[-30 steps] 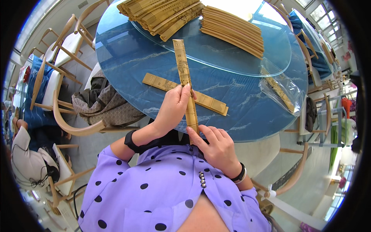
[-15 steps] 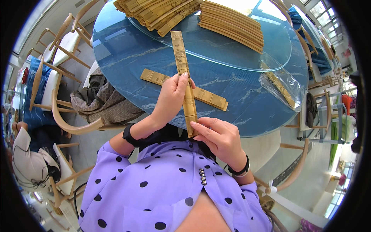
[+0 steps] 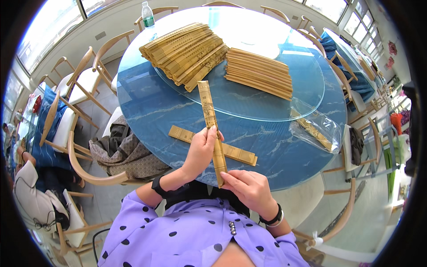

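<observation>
A long, narrow gold paper packet [image 3: 208,107], like a chopstick sleeve with dark print, is held in front of me over the table's near edge. My left hand [image 3: 201,149] grips it around the middle, thumb on top. At its lower end, my right hand [image 3: 249,189] pinches it between thumb and fingers. Beneath it, crosswise on the table, lies another gold packet [image 3: 240,154], partly hidden by my left hand and the held packet; its right end shows more than one layer. Farther back are a fanned heap of gold packets [image 3: 184,53] and a neater row of them [image 3: 260,73].
The round blue marbled table [image 3: 147,120] carries a raised glass turntable [image 3: 307,95]. A clear plastic bag [image 3: 313,127] with a gold packet inside lies at the right. A bottle [image 3: 147,15] stands at the far edge. Chairs surround the table; a patterned bag [image 3: 129,151] rests on one at left.
The view has tilted up, so the table and hands sit lower in the picture and the bottle shows. Both hands keep their hold on the packet, with little other change.
</observation>
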The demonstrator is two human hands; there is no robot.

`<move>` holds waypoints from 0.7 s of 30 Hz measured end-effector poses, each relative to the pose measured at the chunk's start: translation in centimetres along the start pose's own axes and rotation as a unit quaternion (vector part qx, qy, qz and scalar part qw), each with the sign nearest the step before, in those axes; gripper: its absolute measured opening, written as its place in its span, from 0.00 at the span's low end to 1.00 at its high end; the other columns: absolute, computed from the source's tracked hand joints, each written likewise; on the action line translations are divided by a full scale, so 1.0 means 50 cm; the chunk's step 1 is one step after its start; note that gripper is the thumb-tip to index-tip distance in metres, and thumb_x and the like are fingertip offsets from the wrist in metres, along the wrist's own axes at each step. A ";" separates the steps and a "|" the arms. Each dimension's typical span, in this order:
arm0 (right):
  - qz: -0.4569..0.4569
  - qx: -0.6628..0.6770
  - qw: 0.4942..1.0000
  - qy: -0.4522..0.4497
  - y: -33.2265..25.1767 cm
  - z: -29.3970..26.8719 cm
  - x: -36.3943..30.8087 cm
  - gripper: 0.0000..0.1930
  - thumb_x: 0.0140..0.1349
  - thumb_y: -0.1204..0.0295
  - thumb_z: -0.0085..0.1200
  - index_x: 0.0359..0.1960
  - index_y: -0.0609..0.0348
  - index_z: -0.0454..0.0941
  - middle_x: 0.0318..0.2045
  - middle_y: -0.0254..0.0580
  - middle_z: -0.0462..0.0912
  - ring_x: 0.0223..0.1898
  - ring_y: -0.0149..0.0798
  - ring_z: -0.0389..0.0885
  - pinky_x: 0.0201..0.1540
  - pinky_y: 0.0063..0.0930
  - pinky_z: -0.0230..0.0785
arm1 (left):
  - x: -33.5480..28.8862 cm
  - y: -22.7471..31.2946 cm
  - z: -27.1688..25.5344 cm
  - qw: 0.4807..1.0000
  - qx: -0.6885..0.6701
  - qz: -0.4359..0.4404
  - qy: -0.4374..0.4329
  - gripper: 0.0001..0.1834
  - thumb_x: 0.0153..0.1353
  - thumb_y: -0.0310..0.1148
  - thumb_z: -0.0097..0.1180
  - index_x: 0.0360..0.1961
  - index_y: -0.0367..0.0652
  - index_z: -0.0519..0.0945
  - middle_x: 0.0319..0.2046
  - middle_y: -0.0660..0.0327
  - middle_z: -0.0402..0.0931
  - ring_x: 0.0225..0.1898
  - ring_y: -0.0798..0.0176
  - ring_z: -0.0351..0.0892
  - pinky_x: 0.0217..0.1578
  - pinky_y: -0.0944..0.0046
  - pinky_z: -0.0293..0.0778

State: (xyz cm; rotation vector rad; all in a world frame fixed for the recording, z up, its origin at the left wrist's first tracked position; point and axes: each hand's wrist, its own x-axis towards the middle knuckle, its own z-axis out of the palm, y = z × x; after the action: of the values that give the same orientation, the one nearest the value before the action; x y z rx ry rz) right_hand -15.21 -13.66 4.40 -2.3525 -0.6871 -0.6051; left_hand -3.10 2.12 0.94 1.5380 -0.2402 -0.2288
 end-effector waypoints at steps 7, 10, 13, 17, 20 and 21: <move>-0.037 -0.072 0.997 -0.015 -0.022 0.001 -0.010 0.18 0.54 0.72 0.69 0.48 0.63 0.84 0.38 0.42 0.85 0.30 0.38 0.84 0.32 0.30 0.76 | -0.016 0.005 0.015 0.999 0.047 0.011 -0.002 0.23 0.81 0.42 0.39 0.33 0.37 0.77 0.21 0.63 0.70 0.25 0.68 0.68 0.29 0.62 0.68; -0.044 -0.083 0.995 -0.020 -0.024 0.003 -0.012 0.18 0.56 0.74 0.67 0.48 0.65 0.84 0.39 0.43 0.84 0.31 0.39 0.83 0.33 0.30 0.76 | -0.018 0.015 0.017 0.999 0.047 0.012 -0.002 0.23 0.81 0.42 0.39 0.33 0.38 0.76 0.21 0.62 0.70 0.24 0.67 0.68 0.29 0.61 0.68; -0.048 -0.086 0.995 -0.017 -0.021 0.004 -0.014 0.18 0.56 0.74 0.67 0.48 0.65 0.84 0.39 0.43 0.84 0.31 0.38 0.83 0.34 0.30 0.76 | -0.015 0.014 0.019 0.998 0.052 0.022 -0.003 0.23 0.81 0.42 0.38 0.34 0.37 0.76 0.21 0.62 0.70 0.25 0.66 0.68 0.30 0.61 0.68; -0.049 -0.092 0.994 -0.013 -0.019 0.005 -0.012 0.18 0.55 0.74 0.68 0.49 0.65 0.84 0.38 0.43 0.85 0.31 0.38 0.84 0.34 0.30 0.77 | -0.007 0.012 0.016 0.998 0.054 0.030 -0.003 0.23 0.81 0.43 0.38 0.34 0.37 0.76 0.22 0.61 0.70 0.25 0.66 0.68 0.30 0.60 0.68; -0.024 -0.081 0.996 0.009 -0.008 0.015 -0.012 0.19 0.55 0.74 0.69 0.49 0.64 0.84 0.38 0.43 0.85 0.31 0.39 0.84 0.33 0.30 0.77 | -0.002 0.026 0.013 0.998 0.052 0.012 -0.023 0.22 0.81 0.42 0.39 0.34 0.37 0.76 0.22 0.61 0.71 0.26 0.66 0.69 0.31 0.61 0.69; -0.012 -0.073 0.997 0.020 -0.003 0.019 -0.011 0.19 0.55 0.74 0.69 0.49 0.63 0.85 0.38 0.42 0.85 0.31 0.39 0.84 0.33 0.31 0.77 | -0.004 0.027 0.017 0.998 0.045 0.032 -0.029 0.21 0.80 0.41 0.40 0.34 0.37 0.76 0.23 0.61 0.71 0.27 0.66 0.70 0.32 0.61 0.70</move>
State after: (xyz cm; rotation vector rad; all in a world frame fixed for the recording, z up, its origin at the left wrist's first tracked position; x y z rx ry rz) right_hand -15.47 -13.12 3.50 -2.4623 -0.6751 -0.7349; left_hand -3.57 1.38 2.29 1.6116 -0.3491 -0.2149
